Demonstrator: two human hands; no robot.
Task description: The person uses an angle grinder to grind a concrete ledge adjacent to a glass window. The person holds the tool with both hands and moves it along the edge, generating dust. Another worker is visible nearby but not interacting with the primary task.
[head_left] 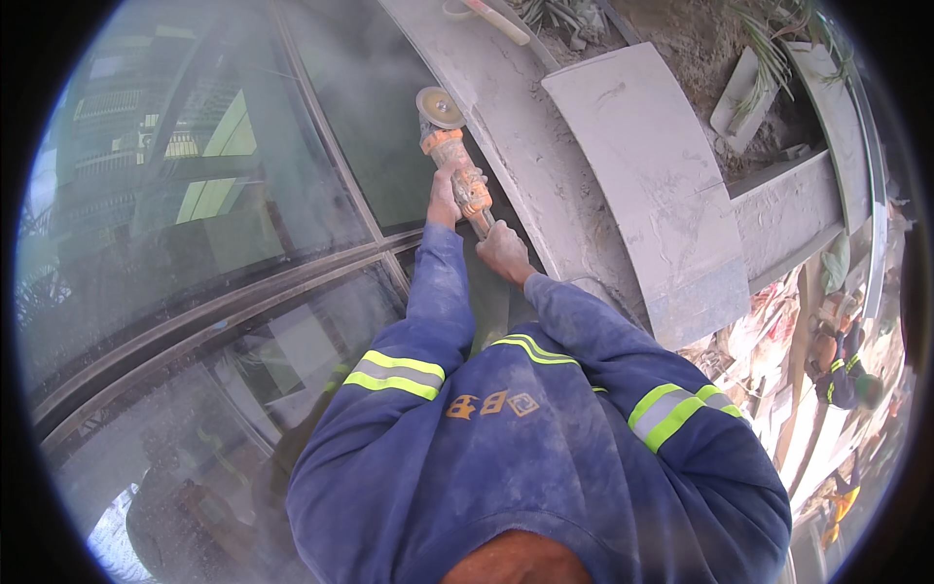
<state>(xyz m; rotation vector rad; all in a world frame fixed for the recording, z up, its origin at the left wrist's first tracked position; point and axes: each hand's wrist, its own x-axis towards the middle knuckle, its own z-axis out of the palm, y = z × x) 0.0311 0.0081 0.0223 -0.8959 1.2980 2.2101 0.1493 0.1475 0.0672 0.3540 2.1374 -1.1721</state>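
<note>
Both my hands are closed round an orange angle grinder [455, 164] coated in pale dust. My left hand [443, 200] grips its body from the left side, partly hiding it. My right hand [506, 253] wraps the rear end, closer to me. At the far end of the tool a round disc [440, 107] sits beside the edge of a long grey stone ledge [530, 146]; whether it touches the stone I cannot tell. Dust hangs in the air above the disc, and dust covers my hands and blue sleeves.
Dark glass panes [224, 195] in metal frames [233, 302] stand along my left. A large grey slab [647, 175] lies on the ledge to the right. Beyond it are a soil planter [671, 39] with plants [764, 78] and a lower area where another person [856, 384] is seen.
</note>
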